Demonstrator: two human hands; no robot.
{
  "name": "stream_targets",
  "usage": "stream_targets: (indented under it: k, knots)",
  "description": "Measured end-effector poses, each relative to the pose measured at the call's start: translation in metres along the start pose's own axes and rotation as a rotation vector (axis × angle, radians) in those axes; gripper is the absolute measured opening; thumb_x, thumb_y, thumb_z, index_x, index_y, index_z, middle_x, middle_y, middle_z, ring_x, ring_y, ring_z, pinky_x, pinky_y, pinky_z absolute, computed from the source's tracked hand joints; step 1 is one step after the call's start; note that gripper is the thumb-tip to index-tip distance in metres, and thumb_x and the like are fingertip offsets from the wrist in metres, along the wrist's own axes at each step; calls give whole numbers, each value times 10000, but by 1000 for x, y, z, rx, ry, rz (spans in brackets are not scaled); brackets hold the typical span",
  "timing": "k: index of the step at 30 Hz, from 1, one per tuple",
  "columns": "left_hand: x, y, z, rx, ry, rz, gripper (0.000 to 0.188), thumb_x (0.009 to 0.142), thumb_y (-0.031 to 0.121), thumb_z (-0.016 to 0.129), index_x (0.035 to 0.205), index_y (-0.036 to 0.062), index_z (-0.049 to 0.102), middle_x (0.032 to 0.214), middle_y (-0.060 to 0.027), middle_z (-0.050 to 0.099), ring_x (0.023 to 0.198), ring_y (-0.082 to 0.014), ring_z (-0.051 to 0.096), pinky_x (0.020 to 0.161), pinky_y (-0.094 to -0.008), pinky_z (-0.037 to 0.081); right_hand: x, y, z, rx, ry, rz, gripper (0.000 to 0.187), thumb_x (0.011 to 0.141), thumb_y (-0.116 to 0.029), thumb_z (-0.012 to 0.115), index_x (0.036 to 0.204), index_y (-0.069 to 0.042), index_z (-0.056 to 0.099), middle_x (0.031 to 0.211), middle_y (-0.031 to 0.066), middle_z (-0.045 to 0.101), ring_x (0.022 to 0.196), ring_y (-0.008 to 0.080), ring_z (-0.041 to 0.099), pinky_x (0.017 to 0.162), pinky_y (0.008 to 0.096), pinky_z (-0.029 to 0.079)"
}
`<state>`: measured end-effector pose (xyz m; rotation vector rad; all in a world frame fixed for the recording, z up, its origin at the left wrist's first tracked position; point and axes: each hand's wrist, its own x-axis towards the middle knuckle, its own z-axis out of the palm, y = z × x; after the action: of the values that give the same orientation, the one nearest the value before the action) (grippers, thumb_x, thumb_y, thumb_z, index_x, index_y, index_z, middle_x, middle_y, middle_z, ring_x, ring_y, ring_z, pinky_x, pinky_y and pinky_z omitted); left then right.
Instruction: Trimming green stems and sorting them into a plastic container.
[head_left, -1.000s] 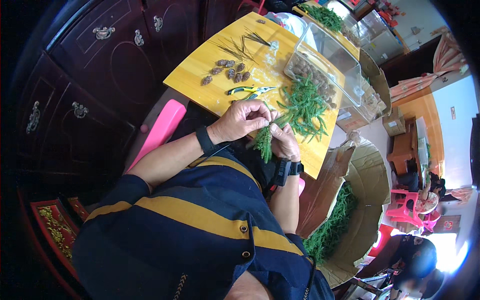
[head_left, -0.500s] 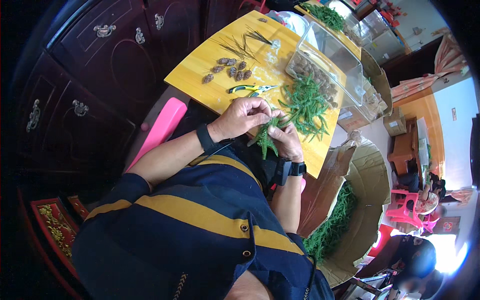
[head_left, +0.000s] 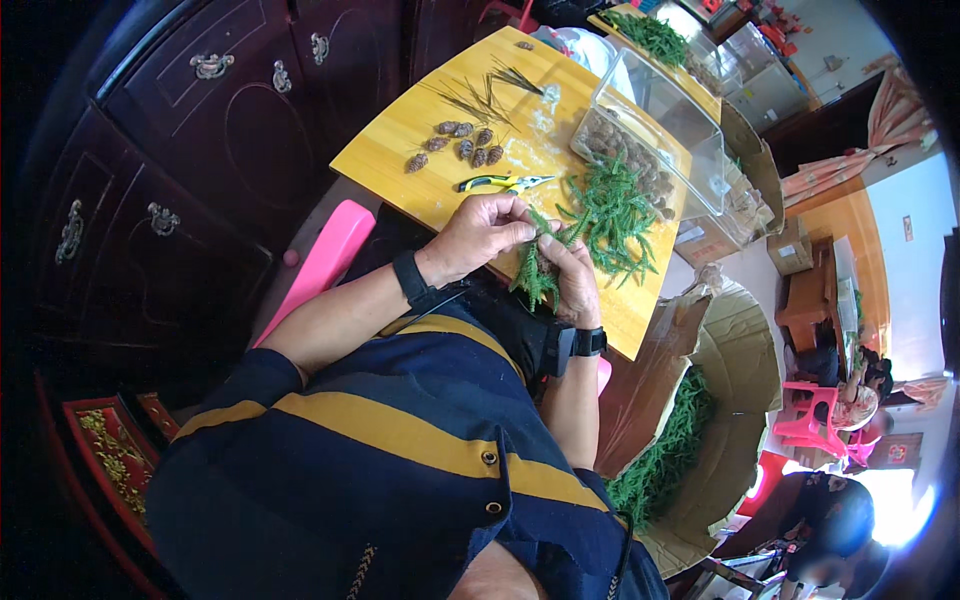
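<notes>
Over the near edge of the yellow table (head_left: 400,150), both my hands work on one green artificial fir sprig (head_left: 536,282). My left hand (head_left: 490,230) pinches its upper part between thumb and fingertips. Lower down, my right hand (head_left: 576,285) grips the sprig, thumb across it. Something brownish shows among its needles by the right thumb, too covered to make out. Just beyond my left hand lie long-nose pliers (head_left: 490,183) with yellow and black handles. A pile of loose green sprigs (head_left: 618,220) lies beyond my right hand.
Several pine cones (head_left: 465,150) and dark thin wires (head_left: 475,105) lie farther back. A clear plastic bin (head_left: 655,85) holds more cones. Right of me stands an open cardboard box (head_left: 740,360) with greenery; at left, a pink stool (head_left: 325,250) and dark cabinets (head_left: 180,130).
The sprig has turned in my hands and its strands point differently. My right thumb has shifted up along it, closer to my left fingertips.
</notes>
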<state>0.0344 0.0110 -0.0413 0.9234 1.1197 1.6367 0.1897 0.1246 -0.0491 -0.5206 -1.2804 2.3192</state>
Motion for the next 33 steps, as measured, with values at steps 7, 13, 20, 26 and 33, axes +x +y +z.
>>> stream_targets:
  k: [7,13,20,26,33]
  knots:
    - [4,2,4,104,35,153,44,954,28,634,992,32,656,802,54,589,684,-10,528,597,-163,422,4,6,-2,180,45,0,159,935,-94,635,1066,-5,618,836,31,651,661,113,608,594,248,507]
    - [6,3,0,294,-25,355,79,892,-37,673,956,7,685,866,-2,641,840,-85,610,754,-233,493,7,10,-4,217,95,13,167,928,-131,641,1010,15,633,788,55,658,619,143,623,554,269,522]
    - [11,14,-2,484,-89,605,142,830,-54,710,951,20,719,846,-42,647,814,-147,628,733,-269,494,10,18,-15,280,36,89,213,900,-133,657,1041,24,626,824,62,659,684,150,631,627,279,534]
    - [11,14,-7,570,-119,613,153,814,-41,727,949,30,718,823,-51,636,775,-163,627,687,-288,492,9,17,-13,305,-26,119,295,878,-129,670,1124,20,603,855,64,663,741,154,638,684,288,539]
    - [6,29,-7,915,-75,765,86,810,62,727,867,69,664,791,-69,609,735,-260,638,664,-345,510,0,-1,6,96,72,90,174,876,-66,695,1032,-62,619,808,-1,638,657,96,593,614,228,474]
